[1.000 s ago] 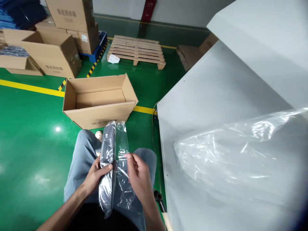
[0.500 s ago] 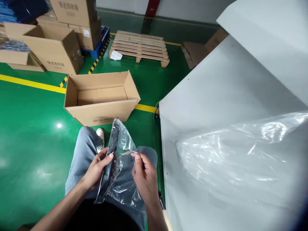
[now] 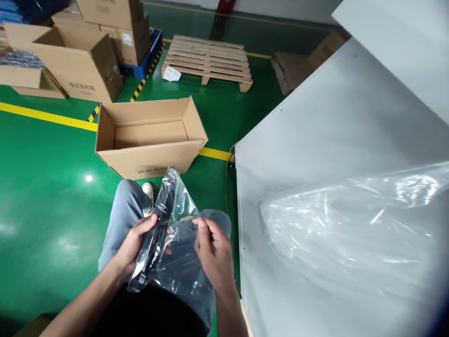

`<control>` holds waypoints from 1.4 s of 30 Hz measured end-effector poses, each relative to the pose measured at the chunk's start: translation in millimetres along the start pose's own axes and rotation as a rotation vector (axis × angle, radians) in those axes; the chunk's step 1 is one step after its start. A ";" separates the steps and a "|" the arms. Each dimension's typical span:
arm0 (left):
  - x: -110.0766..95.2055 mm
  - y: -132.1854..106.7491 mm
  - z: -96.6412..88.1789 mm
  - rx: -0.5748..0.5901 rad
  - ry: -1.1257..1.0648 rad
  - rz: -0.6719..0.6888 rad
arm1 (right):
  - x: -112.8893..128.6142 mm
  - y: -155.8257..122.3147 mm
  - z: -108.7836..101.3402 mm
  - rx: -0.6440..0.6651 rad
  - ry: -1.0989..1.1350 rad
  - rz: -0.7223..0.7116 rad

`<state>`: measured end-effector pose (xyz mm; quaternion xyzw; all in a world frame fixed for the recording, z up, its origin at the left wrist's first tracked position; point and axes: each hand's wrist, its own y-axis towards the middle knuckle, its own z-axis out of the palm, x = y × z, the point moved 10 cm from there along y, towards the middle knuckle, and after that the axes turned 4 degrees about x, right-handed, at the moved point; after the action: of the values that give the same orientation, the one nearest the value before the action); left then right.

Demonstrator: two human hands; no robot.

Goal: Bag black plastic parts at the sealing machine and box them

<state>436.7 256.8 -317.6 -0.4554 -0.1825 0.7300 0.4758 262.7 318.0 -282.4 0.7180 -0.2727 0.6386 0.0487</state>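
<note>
Over my lap I hold a clear plastic bag point(image 3: 175, 206) with a long dark item point(image 3: 154, 243) inside it. My left hand point(image 3: 135, 243) is wrapped round the dark item through the plastic. My right hand point(image 3: 212, 250) pinches the bag's right edge between thumb and fingers. The bag's top end points away from me, toward an open, empty cardboard box point(image 3: 149, 154) on the green floor in front of my knees.
A white table point(image 3: 315, 154) stands at my right with a pile of clear plastic bags point(image 3: 354, 234) on it. Stacked cardboard boxes point(image 3: 80, 61) stand far left, a wooden pallet point(image 3: 208, 63) at the back. A yellow line point(image 3: 45, 117) crosses the floor.
The bag has tilted, its lower end swinging left and down toward my left hand. My right hand moved from the bag's middle to its right edge. The view shifted slightly downward.
</note>
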 end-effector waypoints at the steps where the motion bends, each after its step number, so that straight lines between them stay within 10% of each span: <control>1: 2.7 -0.2 0.2 0.005 -0.001 -0.032 | -0.2 -0.2 0.5 0.002 -0.010 -0.012; 11: 9.9 -0.5 -0.9 0.019 -0.154 -0.094 | 13.3 0.0 -4.1 -0.036 -0.120 -0.089; 17: -20.6 5.5 3.6 0.059 -0.057 0.105 | 14.7 0.7 -8.6 0.028 -0.046 -0.100; 27: -6.1 18.9 -34.2 -0.116 -0.103 0.022 | -7.0 -19.2 19.8 0.213 -0.179 -0.012; 42: -28.7 15.4 8.9 0.179 -0.243 0.080 | -5.3 -6.3 10.6 0.358 -0.094 0.051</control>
<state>424.8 226.2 -309.6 -0.3266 -0.1547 0.8115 0.4592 274.8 320.7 -287.6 0.7370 -0.1749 0.6437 -0.1089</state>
